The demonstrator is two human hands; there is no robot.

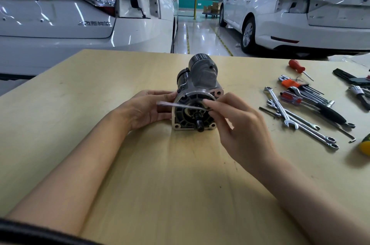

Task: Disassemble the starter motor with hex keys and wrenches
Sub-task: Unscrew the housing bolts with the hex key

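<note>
Nearest us, both forearms come in over the table point(140, 164), a pale wood top. Our right hand point(240, 130) sits just in front & to the right of the starter motor point(198, 102), fingers curled, thumb and forefinger pinched on the right end of a thin blurred strip point(180, 105). We can't tell what the strip is, maybe a flat tool or a bit of paper. It runs across the motor's front face, from the pinch toward the left.

Our left hand point(146, 109) is on the motor's left side, palm turned inward, fingers bent, fingertips touching the rim of the front flange. Whether it also grips the strip's left end we can't tell; the strip crosses in front of those fingers.

The motor lies about mid-table between both hands, shaft end facing us, body pointing away, w/ a smaller cylinder on top at the back.

Further right, well apart from the hands, is a spread of tools: wrenches point(300, 122) lying crossed, a hex key point(312, 122) among them, a hex key set point(300, 85) in an orange holder, a red-handled screwdriver point(298, 67) farther back, more dark tools at the right edge.

Beyond the table, two white cars point(80, 14) are parked tail-on, glossy floor between them.
</note>
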